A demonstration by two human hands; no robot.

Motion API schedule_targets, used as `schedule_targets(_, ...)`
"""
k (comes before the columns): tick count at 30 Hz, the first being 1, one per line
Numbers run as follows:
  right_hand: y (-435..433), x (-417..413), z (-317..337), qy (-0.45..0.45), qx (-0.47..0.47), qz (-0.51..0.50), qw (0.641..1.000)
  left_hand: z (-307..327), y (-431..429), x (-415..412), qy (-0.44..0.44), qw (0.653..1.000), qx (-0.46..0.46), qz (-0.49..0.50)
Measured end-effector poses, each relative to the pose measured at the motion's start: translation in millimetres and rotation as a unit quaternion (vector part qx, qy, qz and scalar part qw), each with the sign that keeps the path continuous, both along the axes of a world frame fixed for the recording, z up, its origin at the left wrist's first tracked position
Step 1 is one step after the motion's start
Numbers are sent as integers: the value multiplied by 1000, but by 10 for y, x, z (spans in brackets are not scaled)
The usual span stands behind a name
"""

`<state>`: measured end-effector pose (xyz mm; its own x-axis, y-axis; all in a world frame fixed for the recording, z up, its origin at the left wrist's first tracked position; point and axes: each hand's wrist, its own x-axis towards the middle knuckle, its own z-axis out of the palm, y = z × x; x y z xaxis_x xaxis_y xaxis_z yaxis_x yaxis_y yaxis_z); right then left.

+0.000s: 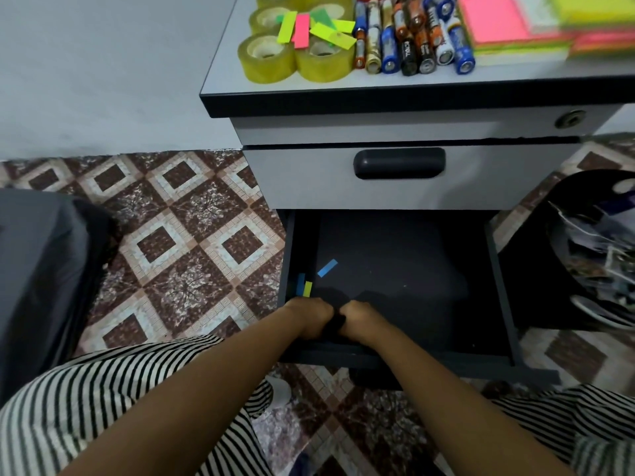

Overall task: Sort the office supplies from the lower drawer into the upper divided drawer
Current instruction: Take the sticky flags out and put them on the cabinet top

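The lower drawer [500, 269] is pulled out, dark inside. A blue sticky flag [327, 268] lies on its floor, and a blue and a yellow flag [304, 287] lean at its left wall. My left hand [309, 319] and my right hand [360, 321] are side by side at the drawer's near left corner, fingers curled downward. Both grip a small black object [338, 322] between them; what it is I cannot tell. The drawer above [309, 180], with a black handle [399, 163], is closed.
On the cabinet top [226, 80] stand several tape rolls [268, 60] with neon flags [302, 30], a row of batteries [412, 39] and neon sticky-note pads [508, 25]. A black bin [549, 276] stands at the right, a dark bulky shape [41, 276] at the left.
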<state>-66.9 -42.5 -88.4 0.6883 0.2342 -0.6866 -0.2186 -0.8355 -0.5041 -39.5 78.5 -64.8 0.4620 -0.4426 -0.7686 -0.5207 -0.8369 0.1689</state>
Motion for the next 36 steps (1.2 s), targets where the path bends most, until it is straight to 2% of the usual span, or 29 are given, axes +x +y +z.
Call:
schedule_targets(7,-35,-2,-15,27,71,-43,996,9,-11,53,16,994,-41,95)
schedule_targets(11,-28,-7,-25,20,59,-25,998,74,-21,121,17,989,-75,124)
schedule_targets(17,-78,7,-63,-39,24,-36,998,177,-34,265,-4,981,-100,164)
schedule_targets(19,-85,12,-56,-57,9,-37,998,200,-32,320,6,963,-144,227)
schedule_targets(22,-52,-8,-46,-57,-17,0,998,246,-35,354,52,899,-220,375)
schedule_targets(24,-5,-12,-34,-59,-27,46,997,245,-15,367,80,862,-254,430)
schedule_targets(25,17,4,-16,-71,-42,84,993,253,-8,372,81,859,-260,434)
schedule_targets(28,60,55,58,-110,-93,164,976,248,8,379,45,877,-251,407)
schedule_targets(36,58,67,59,-99,-68,205,971,210,25,383,21,874,-262,410)
